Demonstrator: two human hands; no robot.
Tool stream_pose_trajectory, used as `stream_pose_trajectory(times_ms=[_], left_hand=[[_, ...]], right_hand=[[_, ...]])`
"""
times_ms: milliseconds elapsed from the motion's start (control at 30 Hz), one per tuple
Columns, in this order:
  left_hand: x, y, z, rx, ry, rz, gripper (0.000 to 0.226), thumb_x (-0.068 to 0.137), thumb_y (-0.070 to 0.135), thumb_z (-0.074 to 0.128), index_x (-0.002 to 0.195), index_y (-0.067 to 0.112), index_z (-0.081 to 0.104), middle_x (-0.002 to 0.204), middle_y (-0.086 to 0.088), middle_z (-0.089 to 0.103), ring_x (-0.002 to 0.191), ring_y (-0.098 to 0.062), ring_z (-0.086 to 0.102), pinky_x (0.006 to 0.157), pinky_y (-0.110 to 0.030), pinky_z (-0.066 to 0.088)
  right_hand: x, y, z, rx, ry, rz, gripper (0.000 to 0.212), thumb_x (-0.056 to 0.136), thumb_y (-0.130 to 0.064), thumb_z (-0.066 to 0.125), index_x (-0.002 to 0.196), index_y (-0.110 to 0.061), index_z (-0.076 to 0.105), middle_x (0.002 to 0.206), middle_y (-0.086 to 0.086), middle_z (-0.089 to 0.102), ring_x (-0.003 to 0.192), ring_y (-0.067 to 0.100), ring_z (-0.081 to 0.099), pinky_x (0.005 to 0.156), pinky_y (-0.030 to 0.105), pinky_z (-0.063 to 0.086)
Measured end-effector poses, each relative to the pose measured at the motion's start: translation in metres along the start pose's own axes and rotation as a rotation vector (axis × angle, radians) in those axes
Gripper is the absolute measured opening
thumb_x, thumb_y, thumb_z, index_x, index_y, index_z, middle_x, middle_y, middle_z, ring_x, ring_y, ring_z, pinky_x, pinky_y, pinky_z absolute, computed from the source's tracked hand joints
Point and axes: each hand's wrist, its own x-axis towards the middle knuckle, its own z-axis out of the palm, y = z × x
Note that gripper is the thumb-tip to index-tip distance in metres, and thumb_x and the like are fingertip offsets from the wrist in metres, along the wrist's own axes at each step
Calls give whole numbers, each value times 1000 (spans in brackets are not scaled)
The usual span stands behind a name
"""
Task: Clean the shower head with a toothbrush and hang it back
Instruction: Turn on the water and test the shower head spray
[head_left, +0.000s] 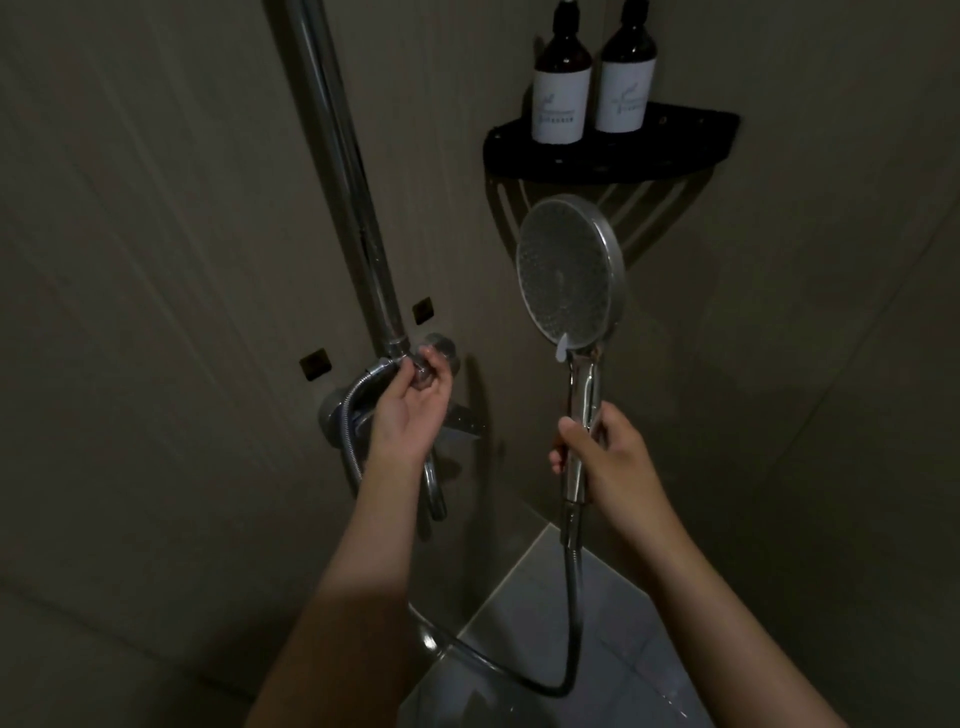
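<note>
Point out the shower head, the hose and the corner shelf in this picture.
shower head (563, 270): head view, on its round nozzle face.
hose (574, 623): head view, on the stretch hanging below the handle.
corner shelf (597, 165): head view, on its black front rim.

The chrome shower head (569, 270) stands upright, its round, nozzle-dotted face turned toward the camera. The right hand (608, 457) grips its handle, and its metal hose (574, 623) loops down below.
</note>
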Motion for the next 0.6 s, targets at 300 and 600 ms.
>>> stream_pose_trajectory(times_ms=[300, 600], left_hand=[[9, 8, 13, 307, 204, 1, 12, 97, 6, 41, 90, 2, 50, 74, -9, 49, 64, -11, 46, 59, -22, 41], [24, -5, 37, 935, 552, 64, 33, 99, 9, 36, 67, 9, 41, 60, 0, 37, 51, -8, 37, 40, -18, 40]], right_hand=[[3, 3, 19, -25, 0, 13, 13, 95, -11, 50, 101, -1, 51, 75, 10, 53, 62, 12, 54, 53, 13, 46], [1, 5, 25, -67, -47, 30, 17, 95, -11, 49, 105, 1, 51, 74, 9, 54, 62, 10, 55, 52, 11, 46]])
